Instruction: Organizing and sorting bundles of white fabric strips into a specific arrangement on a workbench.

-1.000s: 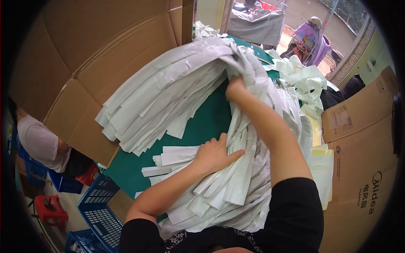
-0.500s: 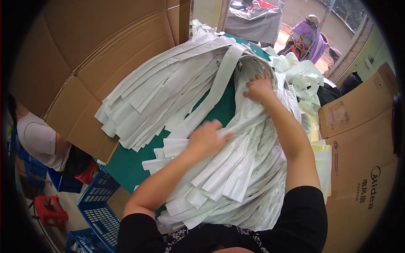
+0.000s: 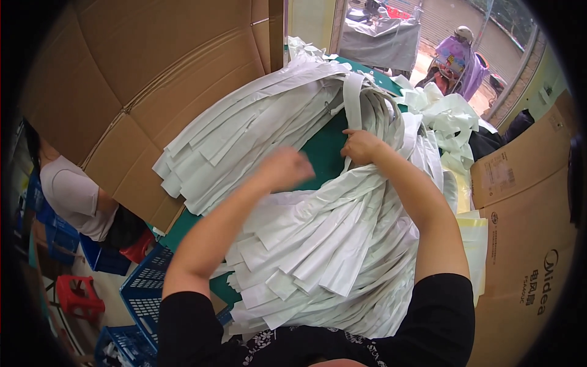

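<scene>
Pinching a white strip [image 3: 353, 101] where it bends down to the green worktop [image 3: 324, 150], the right hand [image 3: 361, 145] is closed on it at the far edge of the near pile [image 3: 330, 244] of long white strips, which fills the space between both forearms and spills toward the person's chest. The left hand [image 3: 286, 168] is blurred, hovers over the same pile just left of the right one, and I cannot tell whether it is wide or closed. A second pile [image 3: 244, 131] of strips fans out to the left across the worktop, its ends overhanging the edge, and the held strip loops up over its far end. Crumpled white offcuts [image 3: 443, 113] heap behind the right hand. Big brown cardboard sheets [image 3: 140, 79] wall in the left side, and a brown carton [image 3: 526, 202] stands on the right, bearing a small pale rectangular label near its top and dark print lower down. Yellowish sheets [image 3: 474, 232] sit between that carton and the right arm. Below left are blue crates [image 3: 143, 287], a red stool [image 3: 76, 293] and another person in a pale top [image 3: 73, 196]. Beyond the doorway is a grey covered shape [image 3: 379, 40] and a figure in purple [image 3: 455, 58].
</scene>
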{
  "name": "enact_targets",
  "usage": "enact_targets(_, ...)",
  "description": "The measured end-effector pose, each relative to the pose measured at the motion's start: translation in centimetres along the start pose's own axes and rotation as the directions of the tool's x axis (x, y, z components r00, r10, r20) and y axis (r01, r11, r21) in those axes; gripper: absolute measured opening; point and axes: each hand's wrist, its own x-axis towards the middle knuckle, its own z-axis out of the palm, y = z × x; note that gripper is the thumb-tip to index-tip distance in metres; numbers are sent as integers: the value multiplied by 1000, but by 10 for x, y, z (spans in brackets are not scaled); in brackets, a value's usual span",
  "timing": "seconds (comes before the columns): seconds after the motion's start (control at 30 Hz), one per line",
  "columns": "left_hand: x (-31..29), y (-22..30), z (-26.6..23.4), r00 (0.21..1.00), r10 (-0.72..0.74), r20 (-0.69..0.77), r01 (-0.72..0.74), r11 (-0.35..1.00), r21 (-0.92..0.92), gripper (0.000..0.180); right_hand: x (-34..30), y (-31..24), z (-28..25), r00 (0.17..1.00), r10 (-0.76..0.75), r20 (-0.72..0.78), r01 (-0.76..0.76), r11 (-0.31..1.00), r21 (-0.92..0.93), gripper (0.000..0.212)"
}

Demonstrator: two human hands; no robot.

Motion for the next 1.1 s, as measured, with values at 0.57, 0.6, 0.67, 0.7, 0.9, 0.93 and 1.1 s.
enact_targets(0.57, 62, -85, -203, 944, -75, -322, 146, 968, 203, 45, 2, 1, 11, 942, 233, -244, -130, 918, 374, 34)
enact_targets(0.6, 61, -70, -204, 940, -77, -332, 135, 979, 156, 40, 0, 2, 13, 944, 218, -248, -119, 925, 361, 33)
enact_targets(0.67, 47, -38, -209, 954, -200, -225, 178, 977, -115, 44, -2, 1, 11, 941, 230, -249, -127, 921, 369, 32)
enact_targets(0.7, 43, -28, -206, 954, -288, -84, 237, 895, -377, 48, -4, 2, 11, 940, 241, -243, -138, 917, 375, 32)
enact_targets(0.9, 24, -16, -128, 929, -285, 238, 350, 886, -305, 51, -10, -1, -2, 937, 222, -269, -113, 923, 367, 31)
enact_targets(0.93, 16, 6, -93, 922, -366, 128, 382, 915, -134, 49, -15, 2, 5, 939, 232, -254, -127, 921, 370, 31)
enact_targets(1.1, 14, 31, 33, 948, -185, 257, 227, 963, -142, 49, -32, 26, 15, 898, 224, -379, 162, 632, 758, 27)
